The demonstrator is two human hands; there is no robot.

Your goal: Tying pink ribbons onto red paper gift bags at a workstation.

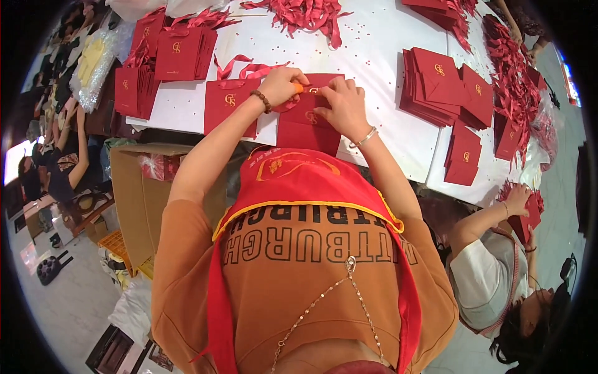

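A red paper bag (306, 134) with gold print lies flat in front of me at the table's near edge. My left hand (281, 88) is closed at its upper left part, with a small orange thing (298, 88) at the fingertips. Whether that is a finger cover or a tool I cannot tell. Red ribbon shows just under these fingers. My right hand (346, 107) grips the same bag's upper right part, thumb and fingers bent over it. Left of it lies a second red bag (227, 115), with a loose red ribbon (246, 67) above it.
Stacks of red bags stand at the far left (180, 56) and right (430, 87) of the white table (374, 56). Ribbon heaps (305, 15) lie at the back. A cardboard box (140, 206) is below left. At right a co-worker's hand (516, 202) handles a red bag.
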